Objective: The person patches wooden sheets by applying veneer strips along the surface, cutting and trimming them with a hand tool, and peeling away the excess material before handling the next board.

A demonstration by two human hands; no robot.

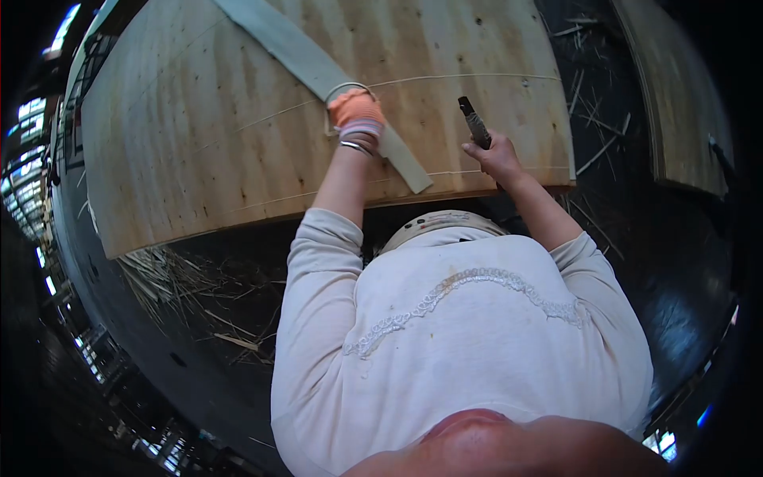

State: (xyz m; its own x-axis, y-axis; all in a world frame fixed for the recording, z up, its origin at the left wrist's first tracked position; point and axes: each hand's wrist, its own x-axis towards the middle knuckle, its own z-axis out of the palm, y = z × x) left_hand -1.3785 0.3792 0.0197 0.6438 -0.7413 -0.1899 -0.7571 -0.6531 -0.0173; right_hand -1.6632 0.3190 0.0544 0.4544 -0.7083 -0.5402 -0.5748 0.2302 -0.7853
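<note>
My left hand (357, 113), in an orange glove with a metal bangle at the wrist, is closed over a long pale veneer strip (306, 63). The strip lies slantwise across a stack of plywood sheets (214, 135), its near end close to the front edge. A thin pale loop curves around the glove; what it belongs to I cannot tell. To the right, my bare right hand (499, 161) is wrapped round a dark knife-like tool (475, 126) with a taped or wrapped shaft. Its dark tip points up and away, above the sheets.
Thin pale lines run across the top sheet. Another wooden panel (675, 95) stands at the far right. Splintered wood strips (163, 278) litter the dark floor at lower left, and more scraps (600, 143) lie between stack and panel.
</note>
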